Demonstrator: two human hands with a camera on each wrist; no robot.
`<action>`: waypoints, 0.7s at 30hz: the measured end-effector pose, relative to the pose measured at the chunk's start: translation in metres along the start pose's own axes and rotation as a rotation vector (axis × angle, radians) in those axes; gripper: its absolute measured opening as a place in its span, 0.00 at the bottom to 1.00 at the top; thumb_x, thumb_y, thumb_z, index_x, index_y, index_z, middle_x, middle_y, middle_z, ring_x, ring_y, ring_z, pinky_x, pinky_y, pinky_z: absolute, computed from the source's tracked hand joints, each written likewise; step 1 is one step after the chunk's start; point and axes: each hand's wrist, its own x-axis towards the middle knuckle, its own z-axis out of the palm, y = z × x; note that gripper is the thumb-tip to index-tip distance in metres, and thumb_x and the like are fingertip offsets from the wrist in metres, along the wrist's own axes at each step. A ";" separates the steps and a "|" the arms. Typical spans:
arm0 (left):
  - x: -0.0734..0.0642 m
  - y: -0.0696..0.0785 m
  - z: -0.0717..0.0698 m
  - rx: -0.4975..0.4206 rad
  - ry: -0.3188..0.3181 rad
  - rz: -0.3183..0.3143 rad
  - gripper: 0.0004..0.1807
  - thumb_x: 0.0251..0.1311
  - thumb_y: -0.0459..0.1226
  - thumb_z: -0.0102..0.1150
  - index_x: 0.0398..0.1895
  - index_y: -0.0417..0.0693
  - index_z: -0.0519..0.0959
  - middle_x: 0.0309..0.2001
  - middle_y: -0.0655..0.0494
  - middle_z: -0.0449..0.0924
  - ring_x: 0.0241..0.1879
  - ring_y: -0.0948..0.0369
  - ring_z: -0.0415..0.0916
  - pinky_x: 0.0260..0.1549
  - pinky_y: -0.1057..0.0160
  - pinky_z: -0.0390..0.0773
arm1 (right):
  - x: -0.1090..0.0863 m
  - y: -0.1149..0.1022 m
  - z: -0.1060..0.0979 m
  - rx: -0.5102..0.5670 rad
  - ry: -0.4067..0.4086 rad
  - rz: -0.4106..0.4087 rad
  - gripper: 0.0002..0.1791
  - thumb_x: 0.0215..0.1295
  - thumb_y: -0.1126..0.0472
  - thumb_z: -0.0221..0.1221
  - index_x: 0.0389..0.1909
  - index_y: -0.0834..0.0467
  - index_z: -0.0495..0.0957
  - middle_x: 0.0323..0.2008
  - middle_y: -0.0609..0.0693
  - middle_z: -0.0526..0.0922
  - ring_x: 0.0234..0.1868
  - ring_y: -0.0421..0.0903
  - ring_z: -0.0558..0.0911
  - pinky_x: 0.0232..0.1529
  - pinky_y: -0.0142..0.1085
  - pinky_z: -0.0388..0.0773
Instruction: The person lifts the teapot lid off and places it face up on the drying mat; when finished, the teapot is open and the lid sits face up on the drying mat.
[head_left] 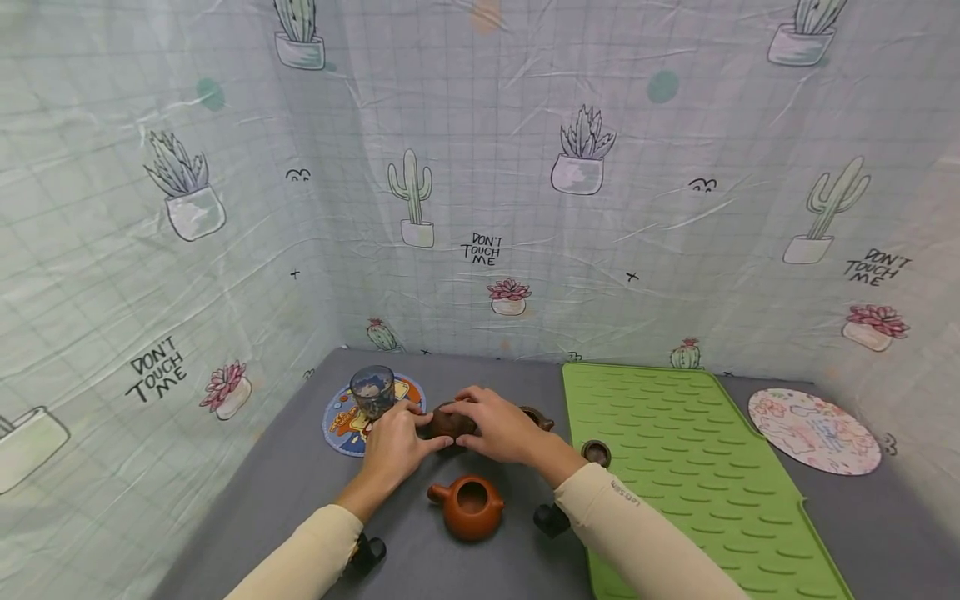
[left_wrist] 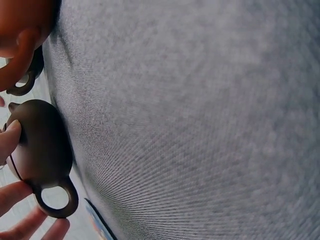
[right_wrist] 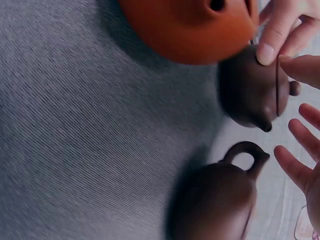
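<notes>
The left hand (head_left: 397, 443) has hold of a dark brown teapot (head_left: 450, 427) at its handle end, its thumb pressed to the body and its other fingers bent, one touching where the handle joins; the right hand (head_left: 497, 423) arches loosely over the spout side, half open, its thumb at the lid's (right_wrist: 283, 97) edge and its other fingers spread apart from the pot; the lid sits on the teapot, its knob uncovered in the right wrist view. That teapot stands on the grey counter (head_left: 420, 567), just beyond an orange teapot (head_left: 471, 527) whose mouth is uncovered; a second dark teapot (right_wrist: 215, 200) is near the right wrist; a tinted glass (head_left: 372, 392) stands on a blue patterned coaster (head_left: 339, 433) beyond the left hand.
</notes>
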 end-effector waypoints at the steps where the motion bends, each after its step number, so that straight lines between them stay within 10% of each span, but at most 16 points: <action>1: 0.000 0.000 0.000 -0.001 0.001 -0.003 0.29 0.42 0.56 0.81 0.45 0.48 0.91 0.47 0.51 0.86 0.41 0.52 0.84 0.37 0.51 0.84 | 0.000 0.000 0.002 0.000 -0.008 -0.006 0.27 0.71 0.53 0.63 0.70 0.48 0.75 0.68 0.53 0.74 0.68 0.52 0.75 0.65 0.49 0.77; 21: 0.001 0.001 -0.003 0.012 -0.023 -0.021 0.29 0.43 0.56 0.81 0.45 0.48 0.91 0.48 0.50 0.86 0.41 0.51 0.85 0.37 0.51 0.84 | -0.004 -0.005 0.019 -0.086 0.016 0.014 0.30 0.73 0.54 0.61 0.75 0.45 0.69 0.72 0.51 0.70 0.71 0.53 0.72 0.66 0.54 0.75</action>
